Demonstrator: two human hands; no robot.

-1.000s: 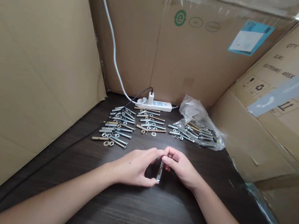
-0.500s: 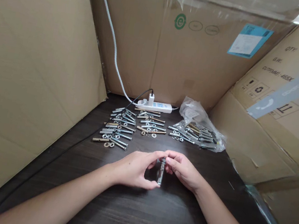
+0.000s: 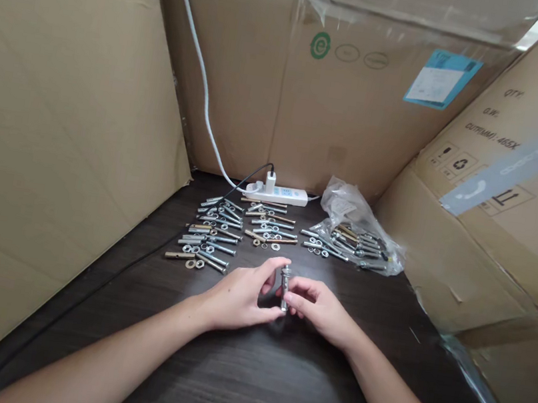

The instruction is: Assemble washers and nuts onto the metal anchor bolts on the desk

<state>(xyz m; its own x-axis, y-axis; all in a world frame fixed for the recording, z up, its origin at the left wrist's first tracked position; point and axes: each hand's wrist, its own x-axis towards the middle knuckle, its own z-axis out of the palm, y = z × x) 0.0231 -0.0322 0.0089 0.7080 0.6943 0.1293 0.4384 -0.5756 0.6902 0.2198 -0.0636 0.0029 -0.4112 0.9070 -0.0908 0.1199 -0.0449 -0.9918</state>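
Left hand (image 3: 245,292) and right hand (image 3: 321,307) both grip a metal bolt assembly (image 3: 285,290), held near-upright (nut and washer towards its upper end) above the dark table (image 3: 242,379); loose bolts, sleeves and washers (image 3: 213,234) lie beyond the hands, beside a clear plastic bag (image 3: 349,203) containing more hardware

"What's at the back of the flat, dark wood-grain tabletop (image 3: 231,384)?"

"The long white plastic power strip (image 3: 296,197), before the upright brown cardboard panel (image 3: 235,89)."

"And nearer?"

"Slender silvery and brassy metal bolts (image 3: 212,259) in groups, left and centre. Right of those, the crumpled clear plastic bag (image 3: 345,196), more hardware inside."
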